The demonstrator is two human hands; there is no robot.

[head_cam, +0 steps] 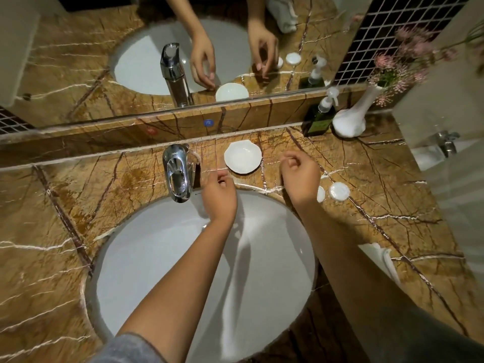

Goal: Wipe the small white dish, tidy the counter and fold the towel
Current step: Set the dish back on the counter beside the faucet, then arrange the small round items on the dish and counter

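Marble-brown tabletop (392, 205) around white sink (157, 258); chrome faucet (176, 174) at its back rim. White towel (379, 258) lies by the right forearm, partly hidden. Small white dish (243, 158) sits empty behind the sink, between both hands. Left hand (220, 195) and right hand (301, 176) flank it, each grip loosely curled, holding nothing. Two round white pieces (339, 191) just beside right wrist. Judgement: fetch towel first, steady dish rim with left hand, wipe inside outward.
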